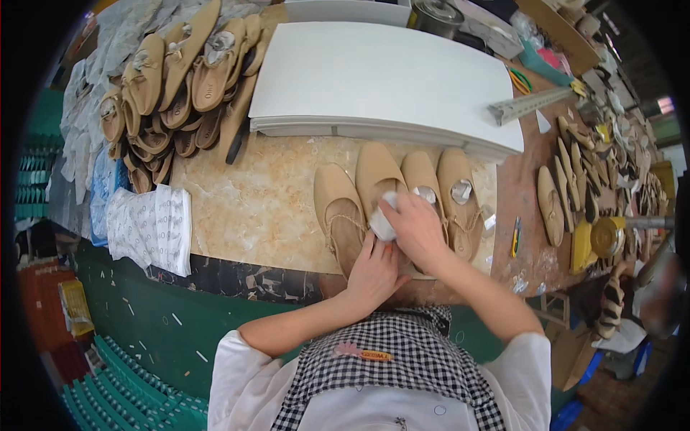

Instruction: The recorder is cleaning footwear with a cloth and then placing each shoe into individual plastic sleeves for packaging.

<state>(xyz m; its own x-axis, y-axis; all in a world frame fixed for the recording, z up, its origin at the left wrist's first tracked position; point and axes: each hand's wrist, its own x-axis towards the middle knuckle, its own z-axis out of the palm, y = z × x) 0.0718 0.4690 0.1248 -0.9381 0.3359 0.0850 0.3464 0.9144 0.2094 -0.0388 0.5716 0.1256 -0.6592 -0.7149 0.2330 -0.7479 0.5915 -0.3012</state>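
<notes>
Four beige slip-on shoes stand side by side in front of me, toes pointing away. The shoe on the far left (334,188) has a braided strap. Over the opening of the second shoe (376,159), my right hand (424,228) is closed on a white wad (383,221), which looks like paper or cloth. My left hand (371,276) grips around the heel end of that shoe, its fingertips close to the wad. Silvery stuffing shows in the third shoe (418,167) and in the right-hand shoe (454,167), partly behind my right hand.
Beyond the shoes lies a stack of large white boards (381,72). A heap of beige shoes (190,86) is at the far left, above printed tissue sheets (151,226). On the right are a cutter knife (516,237), a metal ruler (532,105) and more shoes (550,205).
</notes>
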